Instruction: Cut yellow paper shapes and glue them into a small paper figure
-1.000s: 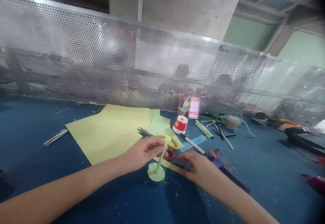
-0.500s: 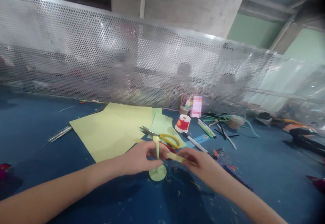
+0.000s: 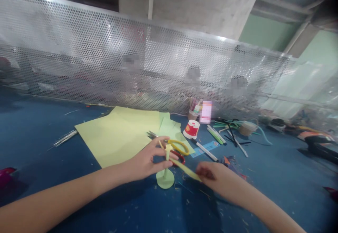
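- A perforated metal partition (image 3: 79,53) crosses the room behind the table, silvery, full of small round holes, and shining in some places.
- In front of it extends the blue tabletop (image 3: 118,208), smooth and matte, with tiny paper scraps (image 3: 204,193) spread upon it.
- Above the partition rises a grey concrete pillar (image 3: 200,7), rough and a little stained; to its right is a pale green wall (image 3: 264,34).
- A large yellow paper sheet (image 3: 116,131) lies flat, with straight edges and sharp corners; light green paper pieces (image 3: 171,129) lie at its right side.
- The left hand (image 3: 148,159) has its thumb and fingers pinching the thin stem of a green paper stand (image 3: 165,182).
- The right hand (image 3: 216,175), somewhat blurred, has its fingers curled and pinching one end of a yellow paper strip (image 3: 188,170), which slopes up toward the left fingers.
- The scissors (image 3: 182,148), with yellow and red plastic handles, lie just behind the left hand.
- The green paper stand is on the tabletop, between the two hands but nearer the left; its base is a round flat disc, its stem is upright.
- A red and white paper cup (image 3: 192,130) stands upside down.
- A white marker (image 3: 207,151) lies across a blue printed strip (image 3: 214,145).
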Motion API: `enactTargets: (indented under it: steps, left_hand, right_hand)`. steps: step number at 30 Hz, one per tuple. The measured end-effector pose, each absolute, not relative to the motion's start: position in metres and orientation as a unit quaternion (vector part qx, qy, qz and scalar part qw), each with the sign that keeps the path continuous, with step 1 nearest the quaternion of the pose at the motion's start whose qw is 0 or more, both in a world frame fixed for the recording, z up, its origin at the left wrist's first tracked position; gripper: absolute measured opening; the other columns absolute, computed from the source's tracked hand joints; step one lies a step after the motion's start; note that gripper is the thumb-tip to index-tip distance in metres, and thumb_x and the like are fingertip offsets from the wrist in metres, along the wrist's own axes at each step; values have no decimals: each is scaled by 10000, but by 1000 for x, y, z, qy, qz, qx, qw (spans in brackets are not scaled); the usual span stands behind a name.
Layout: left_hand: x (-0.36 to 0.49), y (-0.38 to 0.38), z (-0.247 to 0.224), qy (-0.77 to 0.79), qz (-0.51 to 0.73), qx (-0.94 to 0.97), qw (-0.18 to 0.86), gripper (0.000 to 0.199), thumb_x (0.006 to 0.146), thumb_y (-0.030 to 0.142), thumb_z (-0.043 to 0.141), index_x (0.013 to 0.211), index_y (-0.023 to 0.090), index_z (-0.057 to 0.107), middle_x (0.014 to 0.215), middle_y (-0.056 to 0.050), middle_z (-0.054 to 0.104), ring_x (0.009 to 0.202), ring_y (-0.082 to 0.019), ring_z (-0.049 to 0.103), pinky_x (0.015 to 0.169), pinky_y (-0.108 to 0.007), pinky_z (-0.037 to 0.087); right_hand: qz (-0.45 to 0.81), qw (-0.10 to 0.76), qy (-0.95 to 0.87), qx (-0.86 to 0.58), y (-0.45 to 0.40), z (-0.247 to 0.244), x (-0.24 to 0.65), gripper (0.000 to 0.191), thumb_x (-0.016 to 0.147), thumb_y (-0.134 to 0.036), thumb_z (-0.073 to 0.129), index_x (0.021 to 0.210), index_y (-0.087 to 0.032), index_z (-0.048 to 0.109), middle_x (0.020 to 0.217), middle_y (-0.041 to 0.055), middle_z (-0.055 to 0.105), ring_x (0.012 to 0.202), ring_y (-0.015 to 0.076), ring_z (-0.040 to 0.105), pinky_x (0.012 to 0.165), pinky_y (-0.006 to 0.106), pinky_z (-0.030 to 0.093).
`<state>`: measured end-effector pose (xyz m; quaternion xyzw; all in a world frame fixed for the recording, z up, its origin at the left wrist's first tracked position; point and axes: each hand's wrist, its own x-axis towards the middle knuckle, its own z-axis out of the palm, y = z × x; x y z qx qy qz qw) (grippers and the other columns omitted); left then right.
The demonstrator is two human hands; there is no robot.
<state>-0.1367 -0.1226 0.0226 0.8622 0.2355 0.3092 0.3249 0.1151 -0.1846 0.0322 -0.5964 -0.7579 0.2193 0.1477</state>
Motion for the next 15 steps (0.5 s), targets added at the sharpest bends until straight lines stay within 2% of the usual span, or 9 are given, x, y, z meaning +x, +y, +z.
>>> enactTargets:
  steps: [2, 4, 7, 9, 11, 13, 15]
  left_hand:
    - [-136, -121, 20, 225, 296, 860, 351, 257, 867, 340, 509, 1058, 241, 650, 1240, -78, 531, 1160, -227, 473, 983, -371, 358]
    - [-134, -120, 18, 225, 286, 855, 368, 263, 889, 329, 472, 1065, 226, 639, 1134, -64, 620, 1055, -200, 554, 930, -333, 401]
    - [-130, -119, 16, 236, 288, 852, 368, 276, 885, 347, 472, 1056, 208, 639, 1041, -59, 660, 951, -190, 592, 855, -303, 439]
    - [-129, -118, 15, 239, 294, 850, 367, 288, 878, 363, 477, 1052, 201, 639, 1020, -63, 662, 923, -191, 595, 841, -304, 442]
    - [-128, -117, 15, 242, 299, 846, 370, 292, 875, 372, 477, 1050, 203, 639, 1024, -66, 656, 921, -195, 592, 833, -306, 443]
    - [-127, -116, 15, 246, 298, 842, 377, 290, 870, 374, 484, 1054, 212, 639, 1025, -64, 650, 927, -198, 587, 823, -304, 442]
    - [-126, -116, 15, 247, 302, 830, 399, 291, 861, 371, 500, 1066, 217, 635, 1029, -66, 639, 919, -200, 581, 807, -300, 442]
  right_hand:
    - [221, 153, -765, -585, -184, 32, 113, 138, 755, -232, 552, 839, -234, 661, 820, 29, 687, 761, 206, 625, 703, 330, 473]
    - [212, 191, -760, -584, -182, 34, 105, 236, 747, -320, 603, 962, -241, 659, 980, 50, 674, 910, 236, 611, 820, 372, 457]
    - [179, 229, -767, -572, -178, 37, 83, 398, 720, -414, 642, 1066, -218, 634, 1066, 77, 645, 1005, 259, 571, 884, 395, 424]
    - [179, 219, -775, -566, -177, 37, 67, 400, 688, -421, 672, 1020, -200, 652, 1002, 76, 665, 945, 257, 587, 840, 377, 435]
    - [222, 206, -767, -565, -176, 34, 55, 296, 688, -393, 670, 904, -191, 674, 860, 48, 684, 787, 214, 613, 716, 315, 455]
    - [265, 207, -756, -561, -175, 32, 50, 171, 722, -330, 634, 800, -184, 672, 726, 15, 666, 648, 162, 591, 598, 256, 428]
    - [285, 213, -751, -557, -174, 32, 52, 144, 765, -279, 574, 726, -175, 665, 637, 1, 635, 575, 135, 552, 540, 235, 387]
